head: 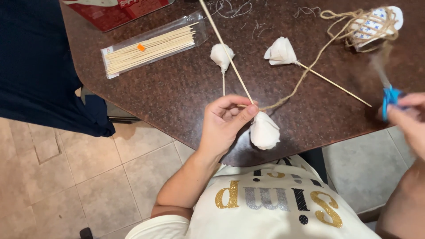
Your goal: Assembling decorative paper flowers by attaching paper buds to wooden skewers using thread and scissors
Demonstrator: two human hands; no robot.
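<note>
Our left hand [226,121] pinches a wooden skewer [225,49] just above its white paper flower [264,131] at the table's edge [177,137], jute twine [305,73] tied there; our blurred right hand [409,121], fingers closed on blue scissors [390,99], should keep that strand taut.

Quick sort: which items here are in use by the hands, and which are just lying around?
In use:
left hand pinching thin wooden skewer with white paper flower
brown jute twine
right hand on blue-handled tool, blurred

Lying about:
two finished white paper flowers on sticks
clear pack of wooden skewers
red box
twine-wrapped blue-and-white spool
</note>
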